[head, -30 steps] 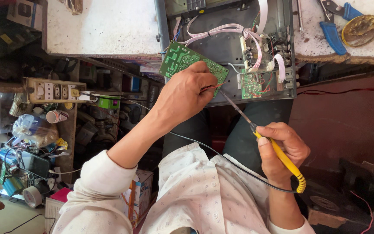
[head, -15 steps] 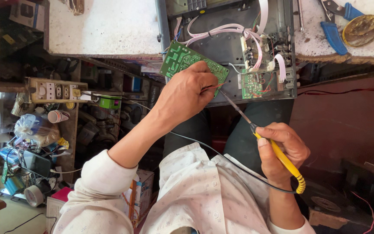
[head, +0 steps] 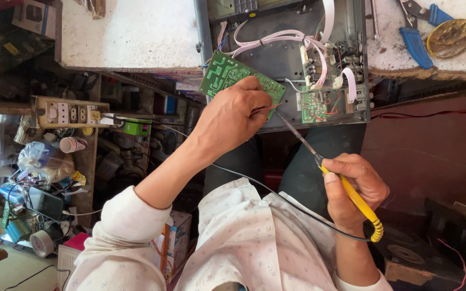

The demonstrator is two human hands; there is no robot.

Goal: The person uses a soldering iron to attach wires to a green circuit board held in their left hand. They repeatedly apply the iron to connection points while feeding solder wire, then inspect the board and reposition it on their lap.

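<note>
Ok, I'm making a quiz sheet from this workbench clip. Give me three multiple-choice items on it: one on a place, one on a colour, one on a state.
1. Where does the blue-handled pliers lie?
A. on the white bench top, upper right of the view
B. on the person's lap
C. on the cluttered shelf at the left

2. What colour is the soldering iron's handle?
A. red
B. yellow
C. green

3. How is the green circuit board held?
A. lying free, untouched
B. clamped in a vise
C. gripped at its edge by the left hand

Answers:
1. A, the pliers rest on the bench top beside a round brass-coloured tin.
2. B, the handle in the right hand is yellow.
3. C, the left hand's fingers close over the board's lower edge, with the iron's tip close by.
</note>
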